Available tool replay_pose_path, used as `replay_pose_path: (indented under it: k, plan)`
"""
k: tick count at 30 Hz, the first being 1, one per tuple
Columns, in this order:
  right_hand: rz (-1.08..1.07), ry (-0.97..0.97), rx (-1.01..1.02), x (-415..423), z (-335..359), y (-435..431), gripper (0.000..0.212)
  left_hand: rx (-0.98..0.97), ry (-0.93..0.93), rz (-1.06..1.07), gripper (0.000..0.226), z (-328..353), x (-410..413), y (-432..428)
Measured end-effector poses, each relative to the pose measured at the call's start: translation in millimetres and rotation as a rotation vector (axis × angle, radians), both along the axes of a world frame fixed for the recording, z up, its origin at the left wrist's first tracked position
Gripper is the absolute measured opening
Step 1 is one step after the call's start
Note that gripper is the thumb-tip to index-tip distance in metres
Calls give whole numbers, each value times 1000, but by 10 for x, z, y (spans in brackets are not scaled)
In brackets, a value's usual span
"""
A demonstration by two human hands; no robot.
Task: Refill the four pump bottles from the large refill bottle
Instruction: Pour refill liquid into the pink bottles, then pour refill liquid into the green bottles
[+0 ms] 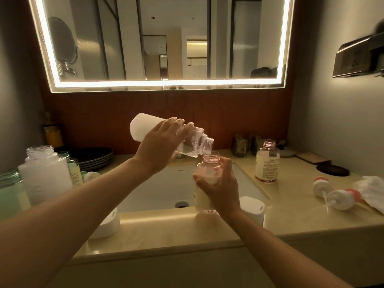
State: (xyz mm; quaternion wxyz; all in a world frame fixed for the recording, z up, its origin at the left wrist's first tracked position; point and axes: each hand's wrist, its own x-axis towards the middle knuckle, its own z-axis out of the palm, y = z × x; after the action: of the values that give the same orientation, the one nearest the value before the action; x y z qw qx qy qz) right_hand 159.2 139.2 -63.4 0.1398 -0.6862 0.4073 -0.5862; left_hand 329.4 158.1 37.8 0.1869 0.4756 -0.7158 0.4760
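Bathroom surface (pixel 291 206) in beige stone, with a sink (pixel 158 190) set in the middle and a lit mirror (pixel 166 38) above.

Left grip (pixel 160 142) is wrapped round the refill bottle (pixel 143 129), held in the air over the sink. That bottle is tipped with its open mouth pointing down and right. It has a white body and a clear neck, with clear liquid pooled at the shoulder. The mouth is just above the open neck of the pump bottle (pixel 207 169). I can't tell if a stream is running.

Right grip (pixel 220 188) is curled round that pump bottle, holding it upright over the sink's near right corner. The bottle is pink-tinted with a pale label, has no pump on it, and is partly full of pale liquid.

A second pink bottle (pixel 267 163) stands open on the surface to the right, well apart from both grips. Two pump heads (pixel 321 186) (pixel 340 199) lie on their sides further right, beside a white cloth (pixel 372 190).

On the left are a big white open bottle (pixel 44 173) and a green bottle (pixel 74 171) behind it, with stacked dark plates (pixel 93 157) at the back. Two white caps (pixel 106 224) (pixel 251 206) sit on the front edge, one on each side of the sink.
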Motion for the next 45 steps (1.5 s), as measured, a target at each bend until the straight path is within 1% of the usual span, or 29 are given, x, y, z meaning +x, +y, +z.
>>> replay_pose_path:
  k: [2,4,7,11,15,17,20,24,29,33,40,42,45]
  plan:
    - [14,-4,4,-54,174,-13,73,104,232,-47,82,5,-56,29]
    - [16,-6,-13,-173,354,-30,71,201,415,-95,86,27,-144,3]
    - [-20,-16,-31,-447,568,-64,72,264,584,-184,93,44,-352,-73]
    - [-115,-34,-36,-958,695,-124,73,362,804,-363,92,34,-788,-238]
    - [-218,-2,18,-1520,615,-201,73,563,1145,-528,87,-26,-1353,-479]
    - [-257,27,57,-1778,528,-249,73,647,1254,-577,84,-108,-1638,-593]
    - [-259,10,118,-2039,444,-322,75,740,1314,-621,81,-297,-1939,-744]
    - [-238,-110,159,-2230,378,-452,70,829,1365,-593,86,-509,-2195,-967]
    - [-185,-66,207,-2346,215,-635,69,859,1409,-631,81,-638,-2388,-1164]
    - [-211,-47,250,-2437,95,-803,78,852,1406,-662,80,-660,-2511,-1255]
    - [-221,3,237,-2513,40,-901,84,828,1340,-659,86,-666,-2661,-1246]
    - [-239,27,236,-2511,48,-874,86,833,1333,-646,84,-651,-2673,-1222]
    - [-267,34,139,-2497,109,-802,74,857,1363,-625,80,-614,-2667,-1177]
